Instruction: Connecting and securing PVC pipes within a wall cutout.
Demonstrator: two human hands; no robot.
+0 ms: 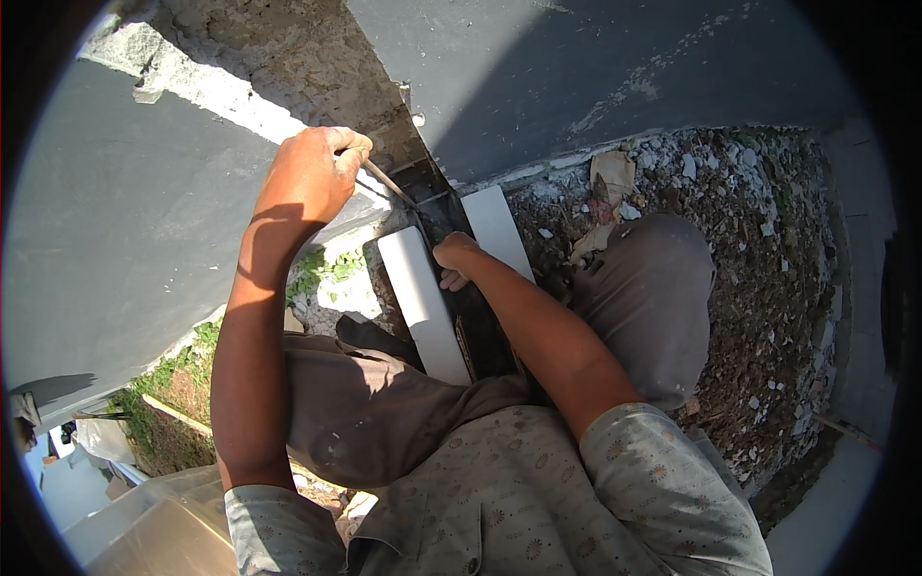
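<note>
My left hand point(312, 173) is closed around a thin pale stick point(389, 180), which slants down toward a dark narrow channel point(485, 341) at the wall's gap. My right hand point(456, 257) is lower, over that channel, with curled fingers; what they grip, if anything, is hidden. Two white blocks flank the channel: one point(418, 312) just left of my right hand, the other point(495, 226) to its right.
Grey walls point(144, 211) stand left and upper right, with rough broken masonry point(269, 53) between. Rubble-strewn soil point(759, 288) lies right, grass point(144, 413) and a loose stick lower left. My bent knees frame the channel; translucent sheeting point(163, 528) is at bottom left.
</note>
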